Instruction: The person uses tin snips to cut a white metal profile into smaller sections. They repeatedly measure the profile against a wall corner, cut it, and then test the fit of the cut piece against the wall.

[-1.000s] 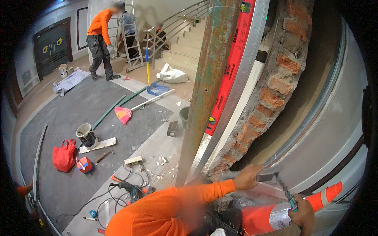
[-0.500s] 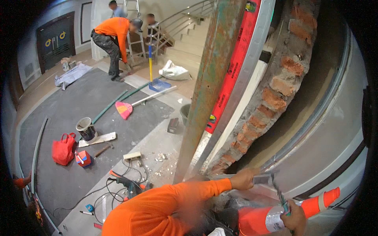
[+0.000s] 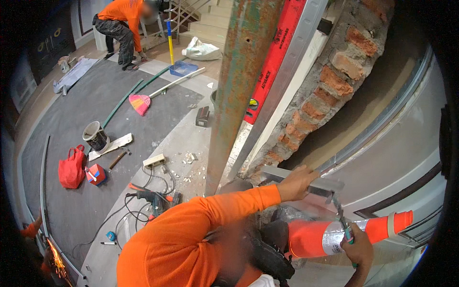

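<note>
In an orange sleeve, my left hand [image 3: 298, 183] is wrapped round a grey metal channel [image 3: 330, 184] in front of the broken brick wall edge. My right hand [image 3: 356, 246] grips green-handled tin snips [image 3: 340, 214], their jaws at the channel's right end. Whether the blades bite into the metal is too small to tell. Below the channel lies an orange traffic cone [image 3: 308, 237] with a silver band, its narrow end pointing right, close behind my right hand. A blurred patch covers part of the area beside my left arm.
A rusty post [image 3: 241, 86] and red spirit level [image 3: 272, 62] stand before exposed bricks [image 3: 337, 81]. Leftward lie a corded power tool [image 3: 152, 196], a socket block [image 3: 154, 161], a bucket [image 3: 95, 136] and a red bag [image 3: 71, 167]. Another person bends far off; sparks fly lower left.
The view has shifted, and floor things sit higher in it. Both hands have moved up in the picture with channel and snips. Bright sparks now show at lower left.
</note>
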Demonstrator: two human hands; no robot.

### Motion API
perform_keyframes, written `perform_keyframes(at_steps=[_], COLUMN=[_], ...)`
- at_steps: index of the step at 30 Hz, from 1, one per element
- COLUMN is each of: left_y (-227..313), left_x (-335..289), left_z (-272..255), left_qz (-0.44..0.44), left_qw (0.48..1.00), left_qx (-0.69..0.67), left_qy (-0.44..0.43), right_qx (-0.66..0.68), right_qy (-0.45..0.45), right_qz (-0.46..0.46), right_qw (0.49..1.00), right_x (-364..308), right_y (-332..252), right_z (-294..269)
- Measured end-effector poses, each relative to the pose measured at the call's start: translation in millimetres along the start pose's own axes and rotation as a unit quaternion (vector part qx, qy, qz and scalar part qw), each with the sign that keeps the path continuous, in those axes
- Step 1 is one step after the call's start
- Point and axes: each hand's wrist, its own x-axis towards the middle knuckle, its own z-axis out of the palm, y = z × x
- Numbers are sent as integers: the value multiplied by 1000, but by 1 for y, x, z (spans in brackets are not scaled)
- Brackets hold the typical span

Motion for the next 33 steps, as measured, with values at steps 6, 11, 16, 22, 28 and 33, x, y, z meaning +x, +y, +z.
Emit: perform_keyframes(at_steps=[6,11,16,22,28,33], left_y=[35,-26,-20,-31,-40,-39], left_x=[10,10,22,5,-4,-7], left_z=[11,-15,-32,-21,-9,-10], left_qz=[-196,50,34,-125,-62,-51], left_qw=[966,978,976,965,971,980], left_qx=[-171,29,31,-144,-115,-102], left_qy=[7,202,212,177,202,163], right_qx=[448,513,585,634,489,477], right_qy=[32,51,24,1,-43,93], right_qz=[-199,-204,-117,44,58,-96], right_qw=[871,832,802,772,870,869], right_x=[62,64,54,72,80,72], right_y=[-1,-14,0,10,9,-25], right_z=[140,163,193,312,339,228])
